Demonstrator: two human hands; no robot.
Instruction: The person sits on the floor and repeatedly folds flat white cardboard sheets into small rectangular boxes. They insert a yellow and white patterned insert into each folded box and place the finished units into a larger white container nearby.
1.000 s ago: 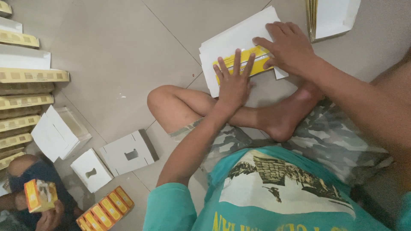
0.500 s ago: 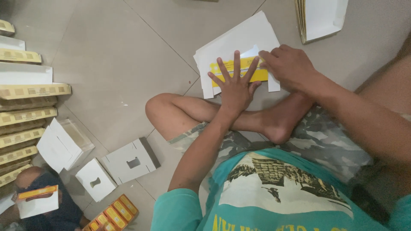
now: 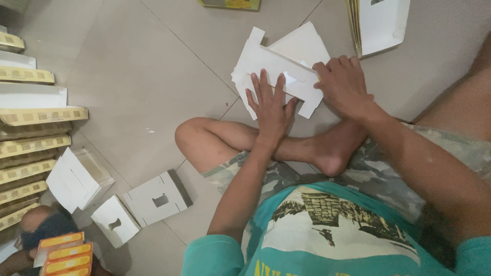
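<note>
Since a moment ago the yellow face has turned under: only white shows on the flat carton blank (image 3: pixel 279 69), upper middle. Left hand (image 3: pixel 271 105) presses it flat, fingers spread; right hand (image 3: pixel 343 84) curls over its edge. Best creased firmly along the score.

Wearing a teal T-shirt (image 3: pixel 327 230) with a pale printed picture and yellow lettering on the front, grey-green camouflage shorts (image 3: pixel 388 163), bare forearms, bare feet.

folded white boxes (image 3: pixel 153 200), yellow-edged stacks (image 3: pixel 30 148) — orange packs (image 3: pixel 64 254)
</note>
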